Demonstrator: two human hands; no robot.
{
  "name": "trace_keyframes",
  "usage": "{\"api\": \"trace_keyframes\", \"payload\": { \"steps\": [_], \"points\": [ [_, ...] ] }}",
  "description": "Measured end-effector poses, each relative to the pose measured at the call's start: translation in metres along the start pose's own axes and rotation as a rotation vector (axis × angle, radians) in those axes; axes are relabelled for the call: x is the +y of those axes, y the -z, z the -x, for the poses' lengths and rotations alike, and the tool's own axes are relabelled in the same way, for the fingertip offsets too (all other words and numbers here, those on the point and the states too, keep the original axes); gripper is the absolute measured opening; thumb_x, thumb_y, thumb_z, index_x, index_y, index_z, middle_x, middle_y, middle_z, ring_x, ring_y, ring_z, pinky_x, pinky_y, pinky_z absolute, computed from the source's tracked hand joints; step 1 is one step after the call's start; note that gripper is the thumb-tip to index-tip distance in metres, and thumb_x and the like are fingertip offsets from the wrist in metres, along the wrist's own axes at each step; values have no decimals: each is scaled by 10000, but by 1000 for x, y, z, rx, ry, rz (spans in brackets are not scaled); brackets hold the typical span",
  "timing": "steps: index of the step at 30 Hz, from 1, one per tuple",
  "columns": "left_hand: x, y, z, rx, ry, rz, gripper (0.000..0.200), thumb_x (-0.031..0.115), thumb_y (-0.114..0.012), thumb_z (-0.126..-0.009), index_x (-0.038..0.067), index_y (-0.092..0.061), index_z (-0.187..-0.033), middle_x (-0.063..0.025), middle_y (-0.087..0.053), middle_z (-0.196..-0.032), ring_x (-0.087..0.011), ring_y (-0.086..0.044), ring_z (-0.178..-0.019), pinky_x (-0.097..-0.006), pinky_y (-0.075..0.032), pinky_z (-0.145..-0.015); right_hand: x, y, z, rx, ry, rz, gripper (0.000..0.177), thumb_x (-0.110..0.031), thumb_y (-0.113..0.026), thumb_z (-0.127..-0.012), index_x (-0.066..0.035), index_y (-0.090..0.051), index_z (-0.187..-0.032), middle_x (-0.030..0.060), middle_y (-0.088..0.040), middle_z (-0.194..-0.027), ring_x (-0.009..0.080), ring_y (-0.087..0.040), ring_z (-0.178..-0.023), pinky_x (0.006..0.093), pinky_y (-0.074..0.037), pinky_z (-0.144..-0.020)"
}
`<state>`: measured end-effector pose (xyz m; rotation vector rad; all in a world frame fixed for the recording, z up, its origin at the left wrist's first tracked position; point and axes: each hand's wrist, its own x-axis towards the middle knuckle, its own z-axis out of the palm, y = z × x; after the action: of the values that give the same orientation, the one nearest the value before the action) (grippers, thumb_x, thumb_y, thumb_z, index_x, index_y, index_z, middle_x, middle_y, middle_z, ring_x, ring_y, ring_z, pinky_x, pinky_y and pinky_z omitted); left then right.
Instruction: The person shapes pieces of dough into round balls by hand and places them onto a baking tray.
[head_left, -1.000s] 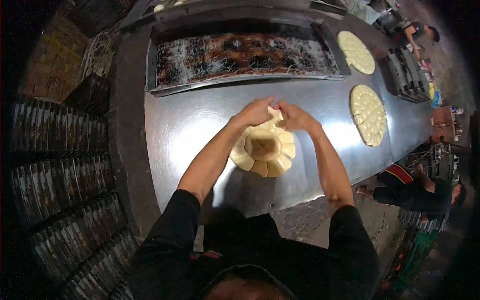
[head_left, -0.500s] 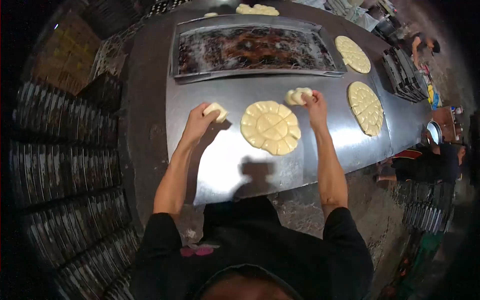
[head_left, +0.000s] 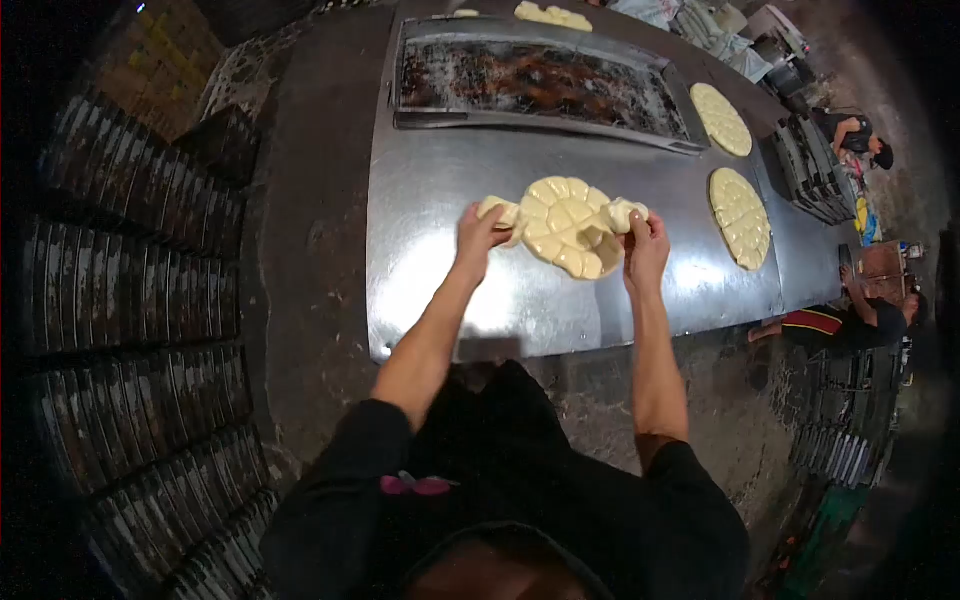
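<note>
A round, scored slab of pale dough (head_left: 562,218) lies on the metal table (head_left: 430,170), between my two hands. My left hand (head_left: 478,240) grips a dough piece (head_left: 499,212) at the slab's left edge. At its right edge my right hand (head_left: 645,245) is closed on another dough piece (head_left: 622,214). That piece is raised over the slab and throws a shadow on it. Whether either piece is still joined to the slab, I cannot tell.
Beyond the slab is a large, dark-stained metal tray (head_left: 540,85). Two dough rounds (head_left: 740,218) (head_left: 721,119) lie to the right, near stacked trays (head_left: 805,165). Racks of trays (head_left: 140,290) stand at the left. Two people (head_left: 850,325) (head_left: 855,138) are at the far right.
The view has shifted. My left hand has come in from beside the slab to its left edge. My right hand has moved to the right edge, and the slab's outline looks less round.
</note>
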<state>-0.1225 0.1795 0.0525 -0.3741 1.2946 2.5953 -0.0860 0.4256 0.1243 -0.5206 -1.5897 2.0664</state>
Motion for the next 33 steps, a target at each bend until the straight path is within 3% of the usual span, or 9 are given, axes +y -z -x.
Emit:
{"api": "trace_keyframes", "payload": {
  "steps": [3,5,9,13,15,21,25,29,33],
  "points": [
    [51,56,76,-114,7,-242,237,160,-651,-892,16,-564,-1059,-106,-630,-926,-218,-655,-826,-317,-549,-711,4,15,52,-453,-326,268,278,-146,-641,-904,2,-593,-1135,45,-627,-938,106,-596,-777,233,-486,-673],
    [47,119,93,17,-67,-1305,313,187,-672,-808,-18,-629,-1040,-177,-630,-1004,-286,-624,-934,-394,-498,-824,45,11,83,-734,-60,741,342,-166,-657,-872,34,-600,-1143,145,-650,-1035,223,-628,-937,317,-502,-821],
    [30,103,119,-166,-453,-1478,281,191,-673,-815,17,-623,-1030,-151,-621,-989,-306,-590,-916,-409,-457,-825,91,-16,121,-987,570,800,349,-148,-668,-788,1,-639,-1102,190,-633,-1136,336,-629,-999,391,-503,-849],
    [42,186,118,-481,-470,-1929,154,180,-665,-836,73,-615,-935,-93,-605,-925,-279,-569,-913,-432,-417,-811,52,11,105,-1078,-410,767,263,-192,-696,-744,-39,-670,-956,168,-655,-986,324,-622,-897,407,-483,-789],
    [53,161,80,-185,-751,-1904,162,187,-667,-821,77,-627,-933,-97,-613,-929,-298,-581,-898,-464,-434,-793,92,21,74,-1074,913,1171,198,-242,-707,-715,-75,-650,-804,129,-625,-835,294,-584,-818,413,-438,-735],
    [4,103,91,-454,-151,-1768,119,123,-632,-826,49,-632,-919,-120,-628,-842,-309,-579,-806,-432,-416,-744,134,-24,143,-921,791,1012,96,-187,-665,-800,-92,-659,-785,123,-582,-661,337,-545,-623,439,-396,-596],
    [52,163,128,-528,-138,-1936,110,149,-627,-862,79,-620,-947,-123,-616,-894,-330,-574,-837,-446,-406,-760,111,47,105,-1281,386,1052,128,-179,-652,-820,-75,-682,-888,149,-542,-556,360,-514,-506,442,-400,-533],
    [24,99,50,37,-689,-1621,141,104,-604,-836,57,-616,-968,-133,-622,-898,-327,-577,-844,-443,-415,-760,129,-83,107,-845,464,1226,136,-213,-641,-834,-82,-602,-821,136,-597,-705,354,-568,-670,460,-419,-590],
    [21,98,109,-361,-510,-1626,217,75,-585,-834,34,-599,-1046,-142,-620,-891,-343,-575,-824,-448,-436,-760,114,-34,148,-946,738,1052,144,-208,-629,-842,-95,-634,-931,131,-622,-804,343,-587,-772,442,-449,-673]
  ]
}}
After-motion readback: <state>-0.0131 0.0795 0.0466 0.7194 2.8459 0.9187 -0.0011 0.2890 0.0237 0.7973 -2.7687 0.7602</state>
